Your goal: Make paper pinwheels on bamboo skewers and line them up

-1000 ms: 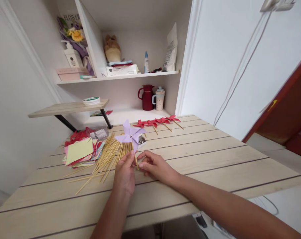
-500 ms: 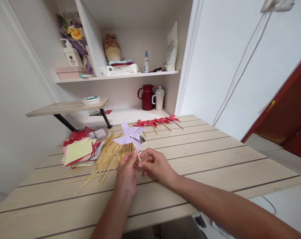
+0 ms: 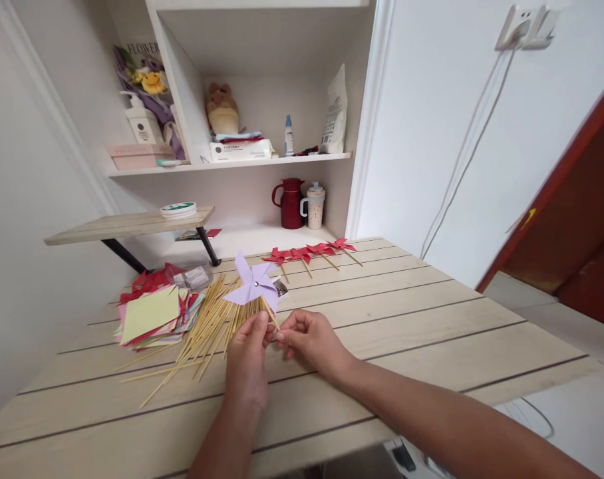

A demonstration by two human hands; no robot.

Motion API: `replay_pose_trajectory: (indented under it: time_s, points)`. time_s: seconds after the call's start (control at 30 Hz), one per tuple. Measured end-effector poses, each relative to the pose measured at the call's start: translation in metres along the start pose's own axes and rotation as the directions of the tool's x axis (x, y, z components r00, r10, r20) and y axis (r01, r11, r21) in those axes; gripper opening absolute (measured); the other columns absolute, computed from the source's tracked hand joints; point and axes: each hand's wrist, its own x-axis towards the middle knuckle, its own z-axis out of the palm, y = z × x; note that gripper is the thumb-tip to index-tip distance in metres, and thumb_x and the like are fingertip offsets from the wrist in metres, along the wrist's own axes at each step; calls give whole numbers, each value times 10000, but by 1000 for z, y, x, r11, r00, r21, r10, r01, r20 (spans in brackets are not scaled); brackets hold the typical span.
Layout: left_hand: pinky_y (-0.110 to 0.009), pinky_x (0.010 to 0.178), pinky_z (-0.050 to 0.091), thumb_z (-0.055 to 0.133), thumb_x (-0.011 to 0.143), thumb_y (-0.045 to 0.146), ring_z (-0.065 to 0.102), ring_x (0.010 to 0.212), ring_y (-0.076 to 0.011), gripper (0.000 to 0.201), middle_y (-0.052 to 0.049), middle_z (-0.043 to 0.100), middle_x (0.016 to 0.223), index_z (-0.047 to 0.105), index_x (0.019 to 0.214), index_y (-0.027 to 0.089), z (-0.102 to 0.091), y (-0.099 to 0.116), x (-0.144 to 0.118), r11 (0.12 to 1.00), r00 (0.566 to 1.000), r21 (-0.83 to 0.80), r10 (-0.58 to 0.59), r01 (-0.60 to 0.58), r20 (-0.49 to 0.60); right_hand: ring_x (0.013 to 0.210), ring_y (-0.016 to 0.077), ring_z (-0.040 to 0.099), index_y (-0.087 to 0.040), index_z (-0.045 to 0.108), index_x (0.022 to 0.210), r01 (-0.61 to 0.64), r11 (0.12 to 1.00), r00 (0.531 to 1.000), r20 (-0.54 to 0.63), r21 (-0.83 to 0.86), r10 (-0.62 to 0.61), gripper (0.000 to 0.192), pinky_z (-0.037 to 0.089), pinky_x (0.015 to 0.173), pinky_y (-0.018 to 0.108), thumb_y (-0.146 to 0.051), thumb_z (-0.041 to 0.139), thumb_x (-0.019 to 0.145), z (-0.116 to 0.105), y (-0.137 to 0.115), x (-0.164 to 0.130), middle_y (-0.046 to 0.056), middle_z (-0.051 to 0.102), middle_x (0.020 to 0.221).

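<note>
A lilac paper pinwheel (image 3: 246, 293) on a thin wooden stick is held over the table, tilted, with a small pin head at its centre. My left hand (image 3: 249, 349) is closed around the stick below the paper blades. The thumb and fingers of my right hand (image 3: 306, 338) are pinched at the stick's lower end. Behind the pinwheel lies a spread of bare wooden sticks (image 3: 202, 332). To their left is a pile of coloured paper sheets (image 3: 150, 314), pale yellow on top. Several red pinwheels (image 3: 299, 255) lie in a row towards the back.
Red paper and a clear plastic packet (image 3: 195, 276) lie behind the sheets. A small raised stand (image 3: 107, 226) with black legs carries a round white container (image 3: 179, 210). At the back stand a dark red jug (image 3: 292, 205) and a speckled cup (image 3: 315, 207).
The thumb and fingers of my right hand have closed together at the lower end of the stick. My left hand keeps its hold. The view has shifted slightly.
</note>
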Motion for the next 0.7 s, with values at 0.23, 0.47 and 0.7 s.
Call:
replay_pose_trajectory:
  time_s: [0.23, 0.47, 0.7]
  points:
    - [-247, 717, 446, 826, 630, 425, 557, 723, -107, 537, -27, 677, 824, 732, 1084, 154, -8, 1, 4, 994, 999, 105, 28, -27, -15, 463, 90, 542, -169, 603, 637, 52, 997, 995, -79, -57, -56, 284, 443, 468, 226, -378, 795, 639, -9, -8, 5, -23, 631, 568]
    - [-269, 731, 442, 791, 654, 431, 561, 738, -132, 482, -27, 666, 812, 731, 1040, 149, -14, -2, 7, 977, 994, 204, 80, -64, -69, 459, 99, 541, -170, 593, 634, 70, 996, 986, -148, -58, -78, 361, 441, 459, 238, -448, 821, 597, -18, -20, 8, -10, 642, 581]
    - [-274, 698, 463, 720, 704, 547, 549, 692, -165, 488, -9, 628, 709, 733, 1018, 173, -15, 3, 1, 882, 966, 411, 257, -228, -15, 426, 97, 544, -170, 596, 621, -9, 980, 981, -190, -199, -30, 290, 428, 441, 230, -377, 800, 635, -69, -41, 18, 6, 674, 566]
